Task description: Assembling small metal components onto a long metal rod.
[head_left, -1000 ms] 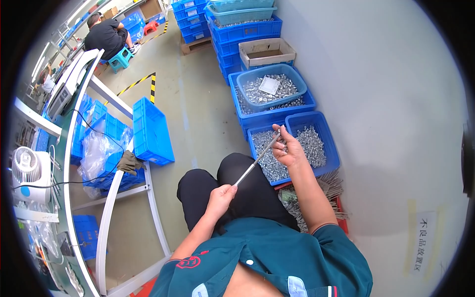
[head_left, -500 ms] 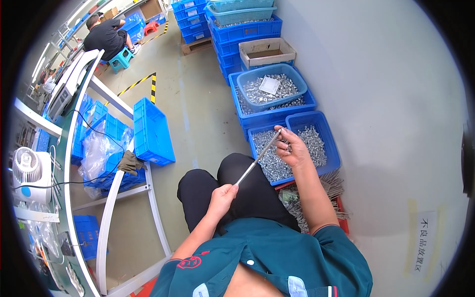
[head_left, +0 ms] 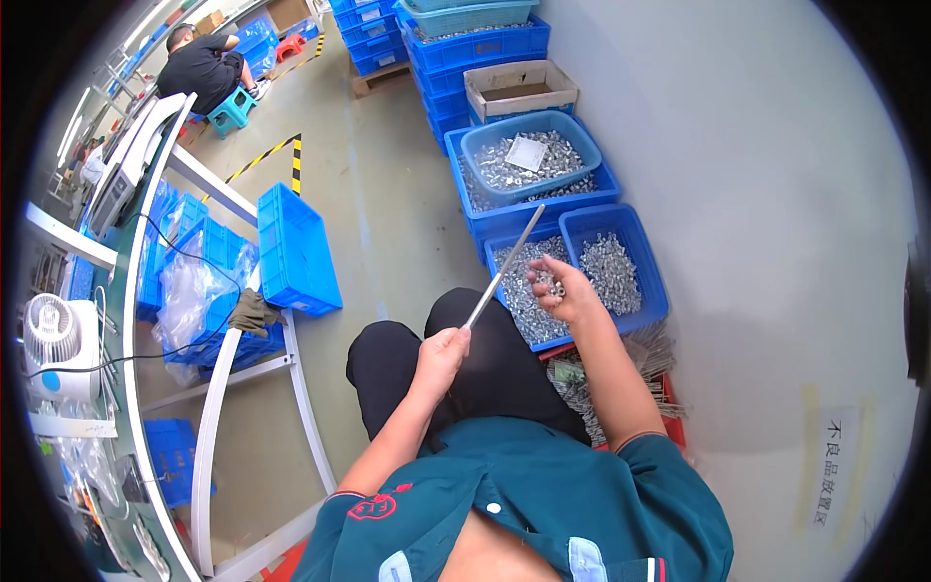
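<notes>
My left hand [head_left: 443, 361] is closed round the lower end of a thin metal rod [head_left: 506, 264], which slants up and away to the right over my knees. My right hand [head_left: 566, 293] is to the right of the rod and apart from it. Its fingers are curled round a few small silver metal nuts [head_left: 551, 287]. Under and beyond that hand is a blue bin [head_left: 534, 341] heaped with small silver metal parts. A second blue bin [head_left: 652, 276] of similar parts adjoins it on the right.
A light-blue basket [head_left: 529, 194] of metal parts stands farther off, before an open carton [head_left: 519, 97] and stacked blue crates. Many thin rods [head_left: 640, 369] lie beside my right arm. At left are a workbench [head_left: 126, 320] and fan [head_left: 58, 335]. A person [head_left: 199, 70] sits far left.
My right hand has come off the rod's upper end and moved slightly down, fingers curled. The rod now stands steeper in my left hand, which has shifted up a little.
</notes>
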### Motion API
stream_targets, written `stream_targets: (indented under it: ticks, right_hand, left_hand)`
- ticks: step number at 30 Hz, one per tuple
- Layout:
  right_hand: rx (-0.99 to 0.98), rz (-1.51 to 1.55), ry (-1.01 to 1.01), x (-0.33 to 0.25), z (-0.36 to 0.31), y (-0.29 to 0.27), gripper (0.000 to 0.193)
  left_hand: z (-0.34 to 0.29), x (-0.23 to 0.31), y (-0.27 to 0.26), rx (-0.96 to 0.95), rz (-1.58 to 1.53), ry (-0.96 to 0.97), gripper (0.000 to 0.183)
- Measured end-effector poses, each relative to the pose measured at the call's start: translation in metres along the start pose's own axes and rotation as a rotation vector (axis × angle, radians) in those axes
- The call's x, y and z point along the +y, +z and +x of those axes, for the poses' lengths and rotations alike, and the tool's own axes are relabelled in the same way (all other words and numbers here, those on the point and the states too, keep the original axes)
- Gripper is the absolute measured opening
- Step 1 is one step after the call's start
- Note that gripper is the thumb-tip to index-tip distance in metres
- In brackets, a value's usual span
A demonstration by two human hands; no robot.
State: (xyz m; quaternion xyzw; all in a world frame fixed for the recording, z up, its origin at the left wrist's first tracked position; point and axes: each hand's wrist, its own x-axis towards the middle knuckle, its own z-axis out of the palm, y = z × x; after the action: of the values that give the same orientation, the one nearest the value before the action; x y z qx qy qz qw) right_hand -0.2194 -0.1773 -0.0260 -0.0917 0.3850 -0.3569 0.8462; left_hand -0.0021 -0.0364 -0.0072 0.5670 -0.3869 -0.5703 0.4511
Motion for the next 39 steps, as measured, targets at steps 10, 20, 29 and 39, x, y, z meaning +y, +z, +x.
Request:
stream_targets:
  ticks: [10,20,29,39]
  right_hand:
    - [-0.162,0.12,-0.043,0.004,0.018,-0.028,0.021]
    - [-0.114,0.136,0.01,-0.004,0.017,-0.019,0.034]
    - [-0.127,0.141,-0.022,-0.006,0.01,-0.012,0.023]
    - [-0.306,0.283,-0.028,-0.009,0.005,-0.008,0.019]
  left_hand:
    - [-0.017,-0.014,-0.012,0.011,0.092,-0.047,0.034]
    - [-0.029,-0.021,-0.019,0.044,0.191,-0.047,0.034]
    - [-0.03,-0.023,-0.022,0.051,0.214,-0.039,0.035]
    - [-0.031,-0.021,-0.021,0.036,0.25,-0.049,0.036]
